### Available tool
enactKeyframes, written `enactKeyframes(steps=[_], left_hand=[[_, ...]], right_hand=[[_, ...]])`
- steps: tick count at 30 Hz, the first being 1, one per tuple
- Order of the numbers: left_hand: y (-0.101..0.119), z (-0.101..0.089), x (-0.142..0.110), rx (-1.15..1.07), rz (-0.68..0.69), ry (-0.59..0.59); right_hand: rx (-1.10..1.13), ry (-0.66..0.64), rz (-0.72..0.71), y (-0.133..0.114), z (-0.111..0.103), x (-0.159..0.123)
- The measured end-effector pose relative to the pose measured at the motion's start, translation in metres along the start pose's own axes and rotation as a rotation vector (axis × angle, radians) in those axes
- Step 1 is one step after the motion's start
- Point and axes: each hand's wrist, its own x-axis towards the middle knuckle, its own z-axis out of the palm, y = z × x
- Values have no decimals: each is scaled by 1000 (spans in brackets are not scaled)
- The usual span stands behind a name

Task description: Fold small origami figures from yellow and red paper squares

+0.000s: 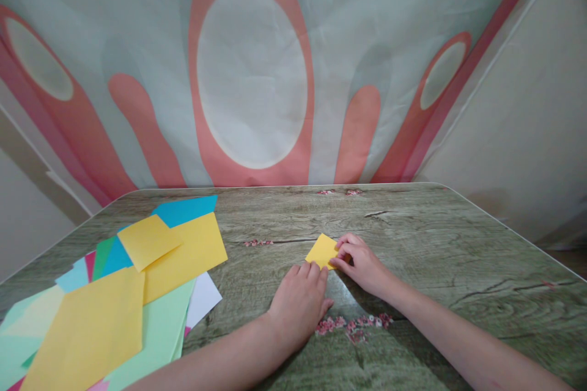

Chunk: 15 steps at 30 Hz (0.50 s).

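Note:
A small yellow sheet of paper point(321, 249), turned with one corner pointing away from me, lies on the table in front of my hands. At its right corner, my right hand point(360, 261) has thumb and fingers closed in a pinch on the paper. My left hand point(300, 299) rests palm down at the near left side, its fingertips lying on the paper's near edge and its thumb out to the right. The near part of the sheet is partly hidden by my fingers.
On the left, a loose pile holds large yellow sheets point(92, 324), a smaller yellow sheet point(147, 241), blue paper point(188, 209), light green paper point(158, 342) and a white sheet point(202, 300). The wood-patterned table point(435, 226) ends at a patterned backdrop point(252, 73).

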Motion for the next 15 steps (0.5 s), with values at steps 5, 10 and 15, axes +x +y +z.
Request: enactKeyframes(steps=[5, 10, 15], left_hand=[[0, 1, 0, -22, -15, -2], [-1, 1, 0, -36, -17, -7], [-1, 0, 1, -25, -10, -8]], right_hand=[[-4, -13, 9, 0, -1, 2], [2, -19, 13, 1, 0, 2], [1, -14, 9, 1, 0, 1]])
